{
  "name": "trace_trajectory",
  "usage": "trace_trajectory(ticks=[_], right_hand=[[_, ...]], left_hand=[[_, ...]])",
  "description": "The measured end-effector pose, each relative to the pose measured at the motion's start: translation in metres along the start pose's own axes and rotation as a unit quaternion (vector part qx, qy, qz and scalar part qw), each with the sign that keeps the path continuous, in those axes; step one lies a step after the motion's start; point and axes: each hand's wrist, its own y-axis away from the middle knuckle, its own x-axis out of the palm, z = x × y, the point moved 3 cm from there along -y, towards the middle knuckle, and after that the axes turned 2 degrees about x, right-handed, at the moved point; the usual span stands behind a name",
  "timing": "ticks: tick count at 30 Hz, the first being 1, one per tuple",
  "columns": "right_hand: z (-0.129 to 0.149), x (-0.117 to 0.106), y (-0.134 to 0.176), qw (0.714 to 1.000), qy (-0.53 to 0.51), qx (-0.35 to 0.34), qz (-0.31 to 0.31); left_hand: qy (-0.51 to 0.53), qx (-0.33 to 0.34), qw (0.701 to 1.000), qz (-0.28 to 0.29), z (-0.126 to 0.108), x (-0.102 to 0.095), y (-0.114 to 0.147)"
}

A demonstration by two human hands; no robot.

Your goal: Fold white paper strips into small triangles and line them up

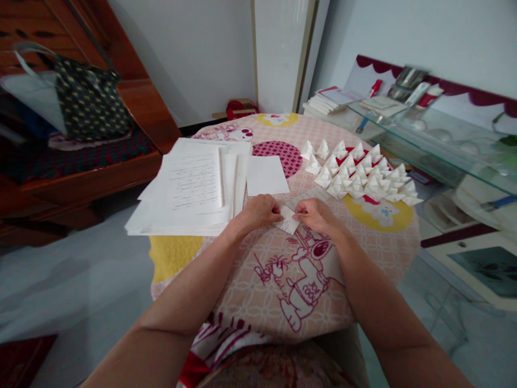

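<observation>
A small folded piece of white paper (288,221) is pinched between my two hands, just above the patterned tablecloth. My left hand (263,210) grips its left edge with closed fingers. On the opposite edge, my right hand (317,214) pinches it between thumb and fingers. Just beyond lies a flat white sheet (267,175). Several folded paper boats (359,175), white with pointed tops, stand in rows on the far right of the table.
A stack of papers (189,183), the top one printed, covers the table's left side. To the right stands a glass shelf (436,145) bearing cups and other items. A wooden bench (92,167) with a dotted bag (86,97) is at the left.
</observation>
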Motion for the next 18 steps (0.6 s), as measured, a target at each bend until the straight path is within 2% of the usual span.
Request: trace_trajectory(ticks=[8, 18], right_hand=[[0.0042, -0.0012, -0.0015, 1.0, 0.016, 0.014, 0.007], [0.0061, 0.0013, -0.0025, 0.998, 0.053, 0.025, 0.001]], left_hand=[[-0.002, -0.024, 1.0, 0.0, 0.0008, 0.0011, -0.0031], [-0.028, -0.003, 1.0, -0.011, 0.0049, 0.0078, -0.0076]])
